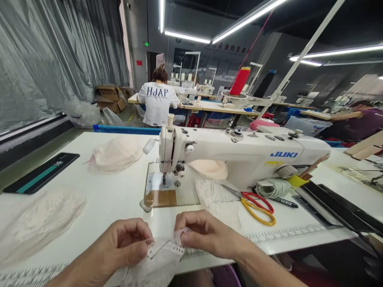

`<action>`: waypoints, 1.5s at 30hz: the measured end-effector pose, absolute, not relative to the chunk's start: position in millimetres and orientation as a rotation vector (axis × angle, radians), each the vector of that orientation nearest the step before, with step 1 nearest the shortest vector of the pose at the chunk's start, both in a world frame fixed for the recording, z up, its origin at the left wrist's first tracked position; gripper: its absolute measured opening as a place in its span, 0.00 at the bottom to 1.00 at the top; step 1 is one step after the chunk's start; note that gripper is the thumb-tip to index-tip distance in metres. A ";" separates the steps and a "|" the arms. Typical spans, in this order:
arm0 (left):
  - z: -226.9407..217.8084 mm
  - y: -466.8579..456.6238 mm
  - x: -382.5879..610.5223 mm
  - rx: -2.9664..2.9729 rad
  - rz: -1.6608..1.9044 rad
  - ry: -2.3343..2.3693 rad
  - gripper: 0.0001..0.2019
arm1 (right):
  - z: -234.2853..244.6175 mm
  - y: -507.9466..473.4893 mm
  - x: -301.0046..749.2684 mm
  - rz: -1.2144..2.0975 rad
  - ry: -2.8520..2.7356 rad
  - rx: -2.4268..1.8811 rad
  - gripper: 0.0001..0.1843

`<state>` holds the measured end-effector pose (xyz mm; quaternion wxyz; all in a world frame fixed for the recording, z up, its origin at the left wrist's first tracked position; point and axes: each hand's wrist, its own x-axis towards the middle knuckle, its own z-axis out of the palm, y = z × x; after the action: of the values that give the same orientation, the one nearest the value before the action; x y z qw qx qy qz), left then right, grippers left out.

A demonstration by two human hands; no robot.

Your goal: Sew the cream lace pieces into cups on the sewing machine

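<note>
A thin white piece of lace fabric (161, 263) hangs at the table's front edge, pinched at its upper corners by both hands. My left hand (127, 243) grips its left side between thumb and forefinger. The right side is pinched by my right hand (206, 235). A row of small holes and a dark line show along the fabric between them. Just beyond the hands stands a white sewing machine (239, 155), its needle and presser foot over the metal plate. White lace pieces (214, 191) lie under the machine arm, beside scissors (259, 207) with red and yellow handles.
Stacks of pale lace cups (116, 153) and lace pieces (42, 223) lie at left, near a black and green case (42, 173). Coiled cord (273, 187) and a black marker (285, 202) rest at right. A ruler tape (287, 233) runs along the front edge. A co-worker (157, 97) sits ahead.
</note>
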<state>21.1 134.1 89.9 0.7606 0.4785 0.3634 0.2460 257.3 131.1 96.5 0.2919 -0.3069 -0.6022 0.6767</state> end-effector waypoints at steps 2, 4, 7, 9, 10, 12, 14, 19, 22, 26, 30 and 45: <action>91.3 116.0 25.2 0.973 0.573 0.763 0.17 | 90.1 116.3 259.1 1.924 -1.552 -0.837 0.21; 86.5 99.6 27.4 0.955 0.540 0.822 0.18 | 80.6 99.5 258.8 2.009 -1.569 -0.830 0.22; 72.8 79.6 24.6 0.927 0.427 0.950 0.19 | 68.0 74.3 253.8 2.025 -1.641 -0.881 0.21; 63.8 68.9 19.4 0.903 0.372 0.977 0.20 | 62.9 61.2 249.0 2.006 -1.664 -0.955 0.18; 60.1 64.1 16.4 0.892 0.360 0.976 0.20 | 61.2 56.3 247.0 2.014 -1.651 -0.981 0.17; 53.9 55.4 10.7 0.850 0.329 0.945 0.21 | 57.9 49.7 245.1 2.073 -1.580 -0.990 0.15; 47.7 47.6 6.4 0.801 0.281 0.890 0.23 | 53.5 46.3 246.6 2.127 -1.532 -0.970 0.16; 27.7 34.7 7.8 0.794 0.228 0.919 0.18 | 37.6 41.4 250.6 2.182 -1.658 -0.858 0.20; 21.2 32.4 12.6 0.807 0.248 0.935 0.16 | 27.7 35.0 244.5 2.139 -1.688 -0.909 0.22; 20.8 30.2 13.2 0.845 0.264 0.950 0.16 | 19.4 27.6 237.6 2.179 -1.547 -0.999 0.21; 15.5 24.9 13.5 0.855 0.225 0.920 0.20 | 18.3 26.6 237.5 2.211 -1.508 -1.009 0.21; 11.7 22.2 12.0 0.828 0.193 0.776 0.20 | 13.3 26.2 238.2 2.246 -1.520 -0.997 0.23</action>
<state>12.0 22.2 11.7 0.8388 0.3917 0.3670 0.0912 238.2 26.2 13.3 0.1254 -0.3424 -0.5219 0.7711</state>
